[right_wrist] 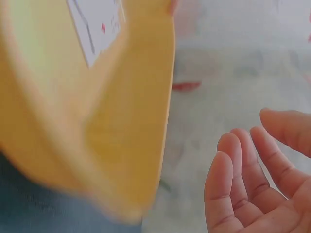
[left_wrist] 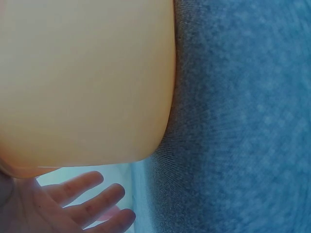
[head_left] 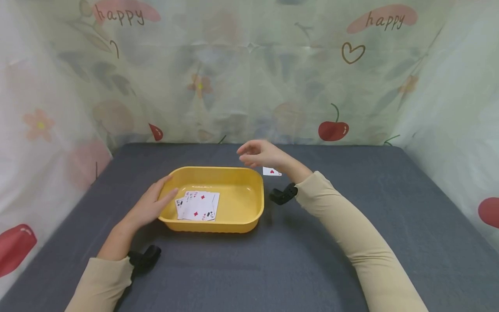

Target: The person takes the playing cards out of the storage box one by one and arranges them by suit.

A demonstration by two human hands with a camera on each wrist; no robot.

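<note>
Already several cards (head_left: 200,206) lie in the tray (head_left: 235,203) touched by the left hand (head_left: 147,209) with straight fingers, and one card (head_left: 271,172) remains on the desk (head_left: 234,268) near the right hand (head_left: 268,155), its fingers loosely curved, empty.

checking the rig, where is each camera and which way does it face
Head: head-worn, facing forward and down at the tray; left hand, right hand, sleeves show.
Left wrist: on that wrist, facing the tray's outside; left hand shows.
Right wrist: likewise worn, facing tray and curtain; right hand shows.
Head and right wrist share the cards.
</note>
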